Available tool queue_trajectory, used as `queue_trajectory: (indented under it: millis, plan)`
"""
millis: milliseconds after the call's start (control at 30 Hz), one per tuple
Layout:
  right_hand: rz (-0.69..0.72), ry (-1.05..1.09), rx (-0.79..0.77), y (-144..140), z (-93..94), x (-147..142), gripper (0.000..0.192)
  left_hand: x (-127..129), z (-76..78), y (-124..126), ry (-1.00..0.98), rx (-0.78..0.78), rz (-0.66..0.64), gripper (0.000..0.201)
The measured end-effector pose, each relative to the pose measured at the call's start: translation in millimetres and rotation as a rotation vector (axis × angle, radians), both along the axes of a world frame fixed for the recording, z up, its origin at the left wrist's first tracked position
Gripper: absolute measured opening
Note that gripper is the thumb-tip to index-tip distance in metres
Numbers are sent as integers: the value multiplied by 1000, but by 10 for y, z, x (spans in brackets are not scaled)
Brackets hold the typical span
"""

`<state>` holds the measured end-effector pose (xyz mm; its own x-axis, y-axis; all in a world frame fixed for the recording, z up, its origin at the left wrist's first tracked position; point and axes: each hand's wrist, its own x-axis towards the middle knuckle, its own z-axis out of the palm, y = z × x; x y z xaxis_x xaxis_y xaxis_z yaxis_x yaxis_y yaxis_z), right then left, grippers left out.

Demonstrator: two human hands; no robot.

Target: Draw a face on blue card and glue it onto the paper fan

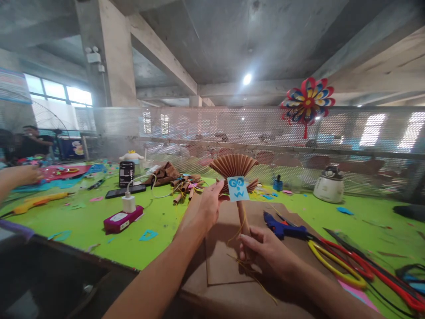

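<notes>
While both hands share one light paper craft, the weak points sit close together:

Right hand (pixel 265 252): fingers closed around the foot of the rolled brown paper stem (pixel 243 217), holding it upright over the brown cardboard sheet (pixel 222 261) at the near edge of the green tabletop (pixel 159 221); a loosened grip could let the stem lean or drop.

Left hand (pixel 206 208): thumb and fingertips pinched on the left side of the pleated brown paper fan (pixel 234 166), just beside the pale blue paper square with a drawn face (pixel 237 188); too hard a squeeze could crush the pleats or shift the face.

Thin yellow strands (pixel 247 266): trailing loose under the right hand, apt to snag.

Blue glue gun (pixel 282 228): lying just right of the stem; its tip looks near enough to brush.

Red and yellow looped cords (pixel 348 263): near the right forearm, easily dragged.
</notes>
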<state>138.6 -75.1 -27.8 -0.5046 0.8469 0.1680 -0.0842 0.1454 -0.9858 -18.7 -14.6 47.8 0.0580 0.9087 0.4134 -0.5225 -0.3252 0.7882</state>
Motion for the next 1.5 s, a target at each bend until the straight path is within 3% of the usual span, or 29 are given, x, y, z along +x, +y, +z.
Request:
queue_trajectory:
  millis: [167, 367, 733, 1067, 1233, 1500]
  plan:
    - [-71, 16, 32, -21, 42, 4, 39, 40, -60, -27, -34, -34, 14, 21]
    - [-137, 23, 23, -26, 99, 31, 38, 108, -150, 0, -26, -33, 17, 25]
    - [-119, 69, 5, -51, 176, 45, 38, 196, -268, -44, 137, 45, 15, 11]
    - [-167, 89, 3, -9, 96, -15, 36, 242, -243, -121, 229, 73, 125, 12]
    - [-158, 86, 14, -33, 153, 19, 35, 191, -228, -85, 168, 33, 51, 15]
    - [-122, 126, -8, -15, 169, 66, 34, -73, -158, 28, 63, -26, -218, 36]
